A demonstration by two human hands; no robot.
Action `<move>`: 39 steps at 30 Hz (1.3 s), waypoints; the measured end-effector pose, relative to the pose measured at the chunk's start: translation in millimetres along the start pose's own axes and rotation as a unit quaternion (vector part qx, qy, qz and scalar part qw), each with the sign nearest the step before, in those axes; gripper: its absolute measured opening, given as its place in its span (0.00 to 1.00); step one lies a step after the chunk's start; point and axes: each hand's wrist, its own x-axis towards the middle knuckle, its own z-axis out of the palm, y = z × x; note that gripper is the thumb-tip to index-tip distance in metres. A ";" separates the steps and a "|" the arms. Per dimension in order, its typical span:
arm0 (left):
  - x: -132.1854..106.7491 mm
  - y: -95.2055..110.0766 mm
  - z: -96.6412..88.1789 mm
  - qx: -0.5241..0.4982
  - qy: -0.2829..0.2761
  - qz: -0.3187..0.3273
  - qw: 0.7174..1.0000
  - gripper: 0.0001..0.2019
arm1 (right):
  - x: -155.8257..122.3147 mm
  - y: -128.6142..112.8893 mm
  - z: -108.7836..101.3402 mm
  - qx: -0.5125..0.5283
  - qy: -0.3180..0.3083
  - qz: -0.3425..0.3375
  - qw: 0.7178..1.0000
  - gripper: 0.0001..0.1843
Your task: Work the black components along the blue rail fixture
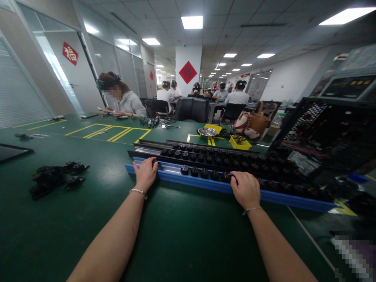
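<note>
A long blue metal rail (194,183) lies across the green table in front of me, with a row of black socket modules (205,173) inside its channel. My left hand (146,174) is closed over the rail near its left end, beside a bare silvery stretch of channel. Farther right, my right hand (246,188) grips the rail, its fingertips against a black module. Whether either hand also pinches a module is hidden by the fingers. Behind the blue rail, black rails (147,150) with similar modules lie roughly parallel to it.
Loose black parts (48,178) lie in a pile at the left. Behind the rails are a metal bowl (207,132), a yellow tray (240,143) and bags (261,121). A black open-framed case (305,129) stands at the right. A person (125,98) sits across the table.
</note>
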 end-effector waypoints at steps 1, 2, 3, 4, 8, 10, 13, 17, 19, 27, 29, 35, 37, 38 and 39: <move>0.1 -0.5 0.3 -0.002 0.001 -0.001 1.000 0.17 | -0.1 0.1 0.0 0.000 0.001 -0.001 1.000 0.15; 0.2 -1.1 0.7 -0.003 0.002 -0.002 1.000 0.17 | -0.2 0.3 0.0 0.000 0.002 -0.002 1.000 0.15; 0.4 -1.9 1.0 -0.005 0.003 -0.002 1.000 0.17 | -0.2 0.5 0.0 0.000 0.004 -0.004 1.000 0.15; 0.7 -2.8 1.3 -0.007 0.004 -0.002 1.000 0.17 | -0.1 0.7 0.0 0.000 0.005 -0.005 1.000 0.15; 2.7 -7.4 1.7 -0.011 0.004 -0.012 1.000 0.17 | 0.4 1.3 0.1 0.003 0.005 -0.005 1.000 0.15; 3.8 -9.3 1.5 -0.010 0.004 -0.019 1.000 0.17 | 0.7 1.7 0.4 0.006 0.004 -0.003 1.000 0.14; 4.7 -11.4 0.8 -0.006 0.001 -0.025 1.000 0.18 | 0.6 2.6 1.5 0.009 0.001 -0.004 1.000 0.14; 5.4 -13.5 -0.7 0.000 0.003 -0.034 0.999 0.18 | 0.1 2.9 1.8 0.011 0.007 -0.004 1.000 0.14; 5.8 -14.1 -1.5 0.000 0.008 -0.033 0.999 0.18 | 0.0 2.4 1.0 0.011 0.007 -0.003 1.000 0.15; 7.4 -13.8 -1.7 -0.001 0.004 -0.047 0.999 0.18 | 1.2 3.2 0.5 0.017 -0.001 -0.008 1.000 0.15; 7.6 -13.7 -1.3 0.001 0.003 -0.051 0.999 0.18 | 1.1 3.5 1.0 0.016 -0.004 -0.009 1.000 0.15; 6.1 -13.4 0.4 0.007 0.032 -0.076 0.997 0.22 | 0.3 2.2 0.7 0.006 0.000 -0.006 1.000 0.15; 5.8 -14.0 1.7 0.003 0.042 -0.100 0.994 0.22 | 0.5 2.4 0.8 0.010 0.002 -0.006 1.000 0.15; 5.9 -14.4 2.4 -0.001 0.045 -0.111 0.993 0.22 | 0.6 2.6 0.9 0.013 0.003 -0.006 1.000 0.15; 6.0 -14.9 2.9 -0.006 0.048 -0.119 0.992 0.21 | 0.7 2.8 1.0 0.015 0.004 -0.006 1.000 0.15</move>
